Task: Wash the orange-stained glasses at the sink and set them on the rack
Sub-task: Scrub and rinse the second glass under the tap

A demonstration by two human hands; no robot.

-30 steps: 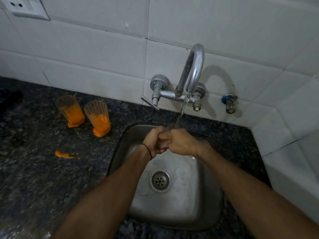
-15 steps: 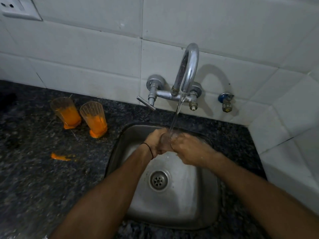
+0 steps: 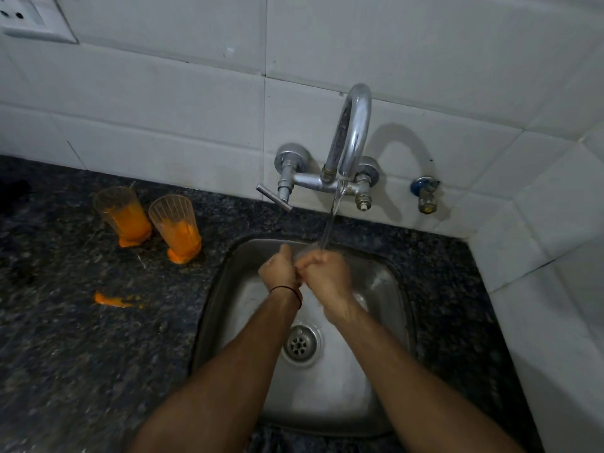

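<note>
Head view: left hand point(image 3: 277, 270) and right hand point(image 3: 327, 276) grip, seemingly, a glass point(image 3: 305, 253) between them.

- I'm looking into a home kitchen: a steel sink point(image 3: 389, 282) is sitting in a dark stone table point(image 3: 81, 354).
- A wall tap point(image 3: 354, 125) is running; white tiles point(image 3: 163, 109) and a socket point(image 3: 29, 18) are backing it.

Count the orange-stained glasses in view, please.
2. Both stand on the counter left of the sink: the far-left glass and the second glass beside it. The left hand and right hand under the tap may hide a third.
</note>
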